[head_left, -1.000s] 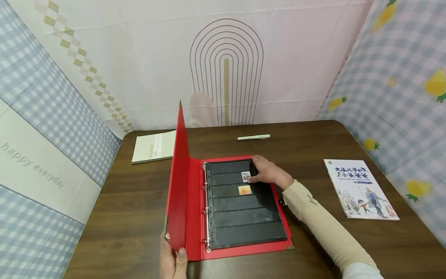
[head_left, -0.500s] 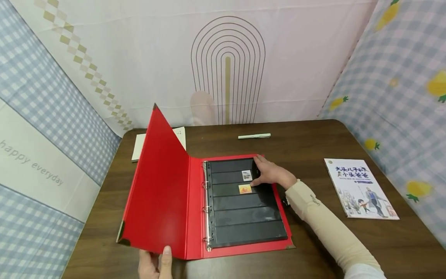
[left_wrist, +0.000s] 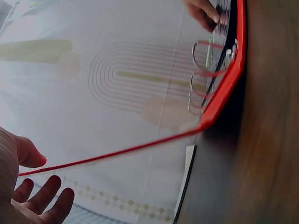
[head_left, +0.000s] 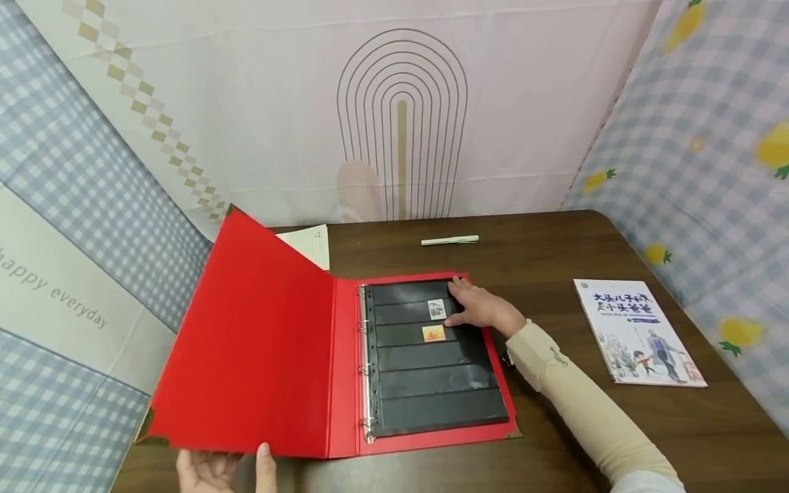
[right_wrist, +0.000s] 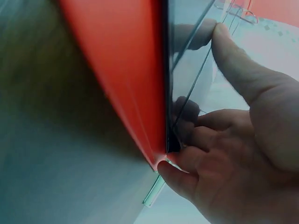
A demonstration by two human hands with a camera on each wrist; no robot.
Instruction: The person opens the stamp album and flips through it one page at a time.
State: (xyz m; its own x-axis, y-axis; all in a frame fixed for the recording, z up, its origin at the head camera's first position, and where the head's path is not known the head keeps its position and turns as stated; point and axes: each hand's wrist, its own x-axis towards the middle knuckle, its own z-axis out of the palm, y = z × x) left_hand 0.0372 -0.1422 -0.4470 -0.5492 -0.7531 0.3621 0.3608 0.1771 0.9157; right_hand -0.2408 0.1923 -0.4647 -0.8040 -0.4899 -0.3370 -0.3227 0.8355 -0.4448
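Note:
An opened red ring binder (head_left: pixel 345 370) lies on the table, its front cover (head_left: pixel 246 342) leaning up and out to the left. My left hand (head_left: pixel 216 472) holds that cover at its near edge, thumb on the inner face and fingers underneath; in the left wrist view the cover's edge runs between thumb and fingers. My right hand (head_left: pixel 477 306) rests with spread fingers on the upper right of the black pocket pages (head_left: pixel 437 383). Near its thumb, a grey-and-white stamp (head_left: pixel 436 309) and an orange-yellow stamp (head_left: pixel 433 333) sit in the pockets. Metal rings (left_wrist: pixel 202 56) line the spine.
A lined notepad (head_left: pixel 311 245) lies partly hidden behind the raised cover. A pale green pen (head_left: pixel 450 240) is at the back of the wooden table (head_left: pixel 530 246). On the right lies a white picture book (head_left: pixel 637 332). Printed cloth (head_left: pixel 277 103) hangs around the table.
My left hand has swung the red cover from nearly upright down to the left, covering more of the notepad. My right hand has stayed on the pages, its thumb slightly lower and off the grey-and-white stamp.

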